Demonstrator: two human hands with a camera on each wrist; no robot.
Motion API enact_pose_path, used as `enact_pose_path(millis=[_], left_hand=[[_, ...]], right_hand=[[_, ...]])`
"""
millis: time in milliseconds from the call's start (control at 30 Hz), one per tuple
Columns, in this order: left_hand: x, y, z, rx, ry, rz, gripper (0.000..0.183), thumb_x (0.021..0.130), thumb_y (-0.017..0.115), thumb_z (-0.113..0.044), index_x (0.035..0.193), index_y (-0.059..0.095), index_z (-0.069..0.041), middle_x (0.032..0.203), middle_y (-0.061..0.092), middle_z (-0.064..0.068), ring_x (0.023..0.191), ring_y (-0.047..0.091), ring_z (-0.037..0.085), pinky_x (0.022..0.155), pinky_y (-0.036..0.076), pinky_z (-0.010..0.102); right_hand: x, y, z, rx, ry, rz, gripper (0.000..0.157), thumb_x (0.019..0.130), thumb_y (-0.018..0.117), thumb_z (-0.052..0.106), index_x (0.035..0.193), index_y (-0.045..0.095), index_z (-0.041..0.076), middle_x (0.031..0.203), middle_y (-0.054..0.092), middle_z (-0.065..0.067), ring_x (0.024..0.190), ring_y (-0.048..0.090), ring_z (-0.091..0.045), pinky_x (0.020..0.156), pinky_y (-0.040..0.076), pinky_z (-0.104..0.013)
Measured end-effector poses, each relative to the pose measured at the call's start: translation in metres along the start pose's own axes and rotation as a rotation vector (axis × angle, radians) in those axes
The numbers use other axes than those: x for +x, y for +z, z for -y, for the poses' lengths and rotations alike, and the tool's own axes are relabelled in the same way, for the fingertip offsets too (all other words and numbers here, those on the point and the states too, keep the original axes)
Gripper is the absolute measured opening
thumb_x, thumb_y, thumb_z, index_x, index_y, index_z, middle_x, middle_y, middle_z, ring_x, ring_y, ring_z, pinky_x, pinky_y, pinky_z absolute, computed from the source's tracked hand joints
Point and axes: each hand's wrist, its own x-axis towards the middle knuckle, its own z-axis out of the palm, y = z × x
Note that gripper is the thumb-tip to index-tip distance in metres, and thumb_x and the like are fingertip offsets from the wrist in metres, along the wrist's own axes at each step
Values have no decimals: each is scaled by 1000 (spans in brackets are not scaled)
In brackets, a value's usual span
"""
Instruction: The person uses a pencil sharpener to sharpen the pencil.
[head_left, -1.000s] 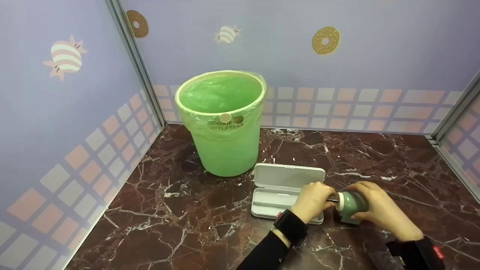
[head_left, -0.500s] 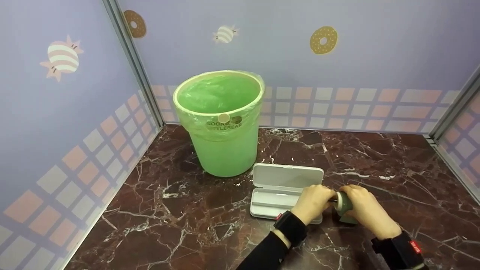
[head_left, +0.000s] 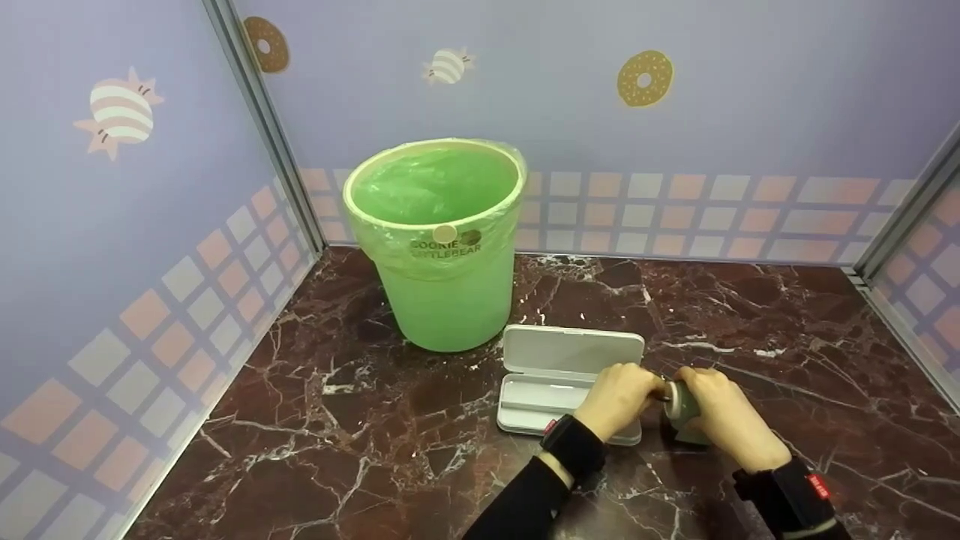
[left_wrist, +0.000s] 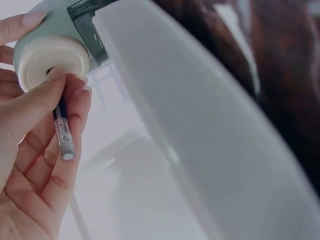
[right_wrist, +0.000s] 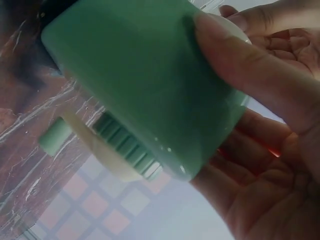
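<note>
My left hand pinches a short pencil between thumb and fingers. The pencil's eraser end points outward, and its other end meets the cream round front of a green pencil sharpener. Wrapped around the sharpener's body is my right hand, thumb on one side and fingers on the other. A cream crank with a green knob sticks out at the back in the right wrist view. Behind my left hand lies an open white pencil case, partly covered by that hand.
A green trash bin lined with a clear bag stands behind the pencil case, to its left. Patterned panels enclose the dark marble tabletop at the back and sides.
My right hand has shifted left and closer to my left hand, covering more of the sharpener. The left hand still pinches the pencil at the sharpener's front.
</note>
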Motion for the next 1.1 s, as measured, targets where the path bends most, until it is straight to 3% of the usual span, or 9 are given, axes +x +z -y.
enact_pose_path(millis=[433,700,1100], left_hand=[[-2,-5,13,-86,32,59,11,82,76,-33,91,79,-28,88,76,-13,78,71,6,72,54,17],[-2,-8,20,-133,40,86,14,82,76,-33,94,79,-27,90,76,-12,80,71,7,72,54,18],[0,-7,24,-187,42,106,12,83,76,-31,91,80,-24,87,76,-12,76,69,6,70,52,14]], right_hand=[[3,1,0,-45,-53,-5,47,47,80,-16,81,56,5,73,64,-7,71,63,-30,65,53,-45],[4,2,6,-89,-28,2,49,44,76,-20,79,52,5,72,64,-11,70,64,-36,62,52,-50],[6,4,7,-112,-20,-12,38,55,63,-26,77,52,3,70,63,-14,66,64,-39,58,53,-49]])
